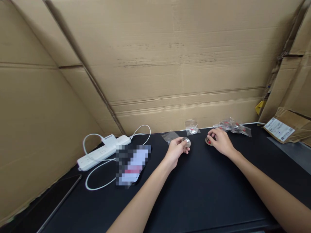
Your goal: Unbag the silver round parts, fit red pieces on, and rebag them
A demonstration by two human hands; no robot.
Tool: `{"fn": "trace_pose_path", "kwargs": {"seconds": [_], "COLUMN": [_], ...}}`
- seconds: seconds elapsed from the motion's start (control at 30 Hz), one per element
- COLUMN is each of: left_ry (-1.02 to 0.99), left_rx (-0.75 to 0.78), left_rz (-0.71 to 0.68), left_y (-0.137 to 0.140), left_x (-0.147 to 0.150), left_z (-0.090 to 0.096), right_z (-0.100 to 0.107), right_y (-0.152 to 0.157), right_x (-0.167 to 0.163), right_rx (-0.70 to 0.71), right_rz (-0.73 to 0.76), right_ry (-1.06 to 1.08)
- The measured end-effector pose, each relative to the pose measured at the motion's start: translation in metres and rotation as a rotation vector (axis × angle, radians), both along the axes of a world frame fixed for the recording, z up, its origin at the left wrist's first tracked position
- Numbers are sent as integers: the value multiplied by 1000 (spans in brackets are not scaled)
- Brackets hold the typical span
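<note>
Over the black tabletop, my left hand (pixel 177 147) is closed on a round, shiny silver disc (pixel 187 142), pinched between thumb and fingers. My right hand (pixel 220 140) is closed on another small round piece (pixel 208 141) with a red spot, partly hidden by the fingers. A clear plastic bag (pixel 170 136) lies just behind my left hand. Between and beyond both hands is a small clear bag (pixel 192 127) with a silver and red piece in it. Several more bagged pieces with red parts (pixel 233 125) lie in a heap behind my right hand.
On the left are a white power strip (pixel 104 152) with a charger and white cables, and a blurred phone (pixel 136 166). A dark flat panel (pixel 43 207) lies at the left edge. Cardboard walls (pixel 179 64) surround the table. A labelled brown package (pixel 288 126) sits at right.
</note>
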State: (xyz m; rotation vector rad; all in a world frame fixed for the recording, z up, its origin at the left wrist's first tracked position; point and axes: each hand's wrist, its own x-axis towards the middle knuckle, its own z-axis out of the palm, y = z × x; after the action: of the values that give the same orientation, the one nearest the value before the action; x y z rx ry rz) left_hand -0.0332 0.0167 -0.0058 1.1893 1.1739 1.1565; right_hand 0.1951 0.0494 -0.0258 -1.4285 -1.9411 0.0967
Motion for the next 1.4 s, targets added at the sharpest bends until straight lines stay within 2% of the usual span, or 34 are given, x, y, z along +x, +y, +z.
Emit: {"fn": "trace_pose_path", "kwargs": {"seconds": [0.1,0.17,0.3,0.4,0.57,0.7,0.8,0.97,1.13,1.27,1.4], "left_ry": [472,714,1015,1152,1243,1264,1265,1299,1275,1228,1276], "left_rx": [211,354,504,576,652,573,512,501,495,482,470], "left_rz": [-17,-26,7,25,-44,-100,-124,-128,-147,-183,-187], "left_y": [0,-3,-10,-15,-18,-17,-16,-16,-17,-16,-16], "left_x": [-3,-4,-2,0,1,1,0,1,-1,-5,-6], "left_z": [-4,-5,-5,-2,4,5,4,3,6,9,11], "right_z": [2,2,2,2,3,8,11,11,4,2,2], "right_y": [-1,0,2,2,-2,-10,-12,-7,0,1,-1], "right_x": [2,3,5,7,3,-5,-8,-5,0,0,-2], "right_rx": [-101,-153,-189,-217,-243,-249,-262,-291,-288,-303,-293], "right_rz": [99,131,169,187,63,21,15,5,135,189,186], "right_ry": [-37,-49,-35,-35,-140,-281,-300,-100,86,120,180]}}
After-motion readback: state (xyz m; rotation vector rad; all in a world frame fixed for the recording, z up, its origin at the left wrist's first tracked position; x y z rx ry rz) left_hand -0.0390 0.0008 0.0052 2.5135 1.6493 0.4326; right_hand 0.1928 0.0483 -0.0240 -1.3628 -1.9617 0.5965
